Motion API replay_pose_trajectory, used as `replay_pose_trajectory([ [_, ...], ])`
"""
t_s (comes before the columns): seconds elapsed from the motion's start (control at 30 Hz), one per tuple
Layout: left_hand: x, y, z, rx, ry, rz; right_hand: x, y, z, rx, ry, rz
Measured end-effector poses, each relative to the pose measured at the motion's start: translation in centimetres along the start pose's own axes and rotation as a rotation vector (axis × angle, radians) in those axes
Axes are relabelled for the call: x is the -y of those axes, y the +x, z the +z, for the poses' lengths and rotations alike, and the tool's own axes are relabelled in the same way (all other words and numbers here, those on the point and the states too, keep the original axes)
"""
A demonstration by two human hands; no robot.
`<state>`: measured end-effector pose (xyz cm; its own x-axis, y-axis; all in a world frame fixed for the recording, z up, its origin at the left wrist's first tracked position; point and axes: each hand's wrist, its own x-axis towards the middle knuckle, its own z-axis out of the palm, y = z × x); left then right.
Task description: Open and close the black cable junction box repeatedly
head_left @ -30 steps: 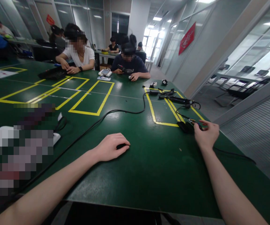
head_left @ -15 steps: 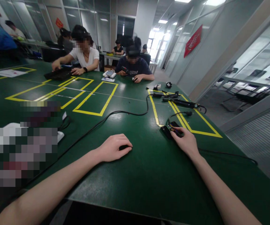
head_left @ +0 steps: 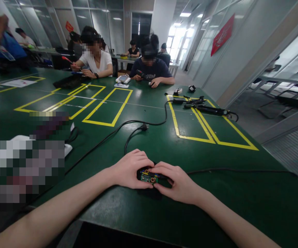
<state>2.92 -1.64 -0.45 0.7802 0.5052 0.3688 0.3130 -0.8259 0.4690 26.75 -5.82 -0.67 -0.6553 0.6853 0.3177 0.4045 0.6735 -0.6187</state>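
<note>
Fingers of the left hand [head_left: 132,168] and right hand [head_left: 178,182] are curling around the green circuit board [head_left: 145,177] at the frame's lower centre, tips pinching its edges; steadying it well probably means pressing only there, sparing the copper-coloured coil [head_left: 153,179].

One camera, worn on the head, looked forward and down across the table [head_left: 252,193] from above and behind the hands. It held the left hand [head_left: 132,168] and right hand [head_left: 178,179] close, just below mid-view, with the table's near edge on the person's side of them. Beyond the hands its wide view reached past the seated people [head_left: 97,63] to distant windows [head_left: 181,38].
</note>
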Motion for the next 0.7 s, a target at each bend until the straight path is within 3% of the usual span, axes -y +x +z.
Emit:
replay_pose_trajectory([
  [0.37,0.6,0.2,0.0,-0.007,0.046,-0.121,-1.9,0.1,-0.8,-0.117,-0.176,-0.028],
  [0.7,0.7,0.1,-0.2,0.037,0.032,-0.112,-2.0,0.1,-1.6,-0.137,-0.257,-0.055],
])
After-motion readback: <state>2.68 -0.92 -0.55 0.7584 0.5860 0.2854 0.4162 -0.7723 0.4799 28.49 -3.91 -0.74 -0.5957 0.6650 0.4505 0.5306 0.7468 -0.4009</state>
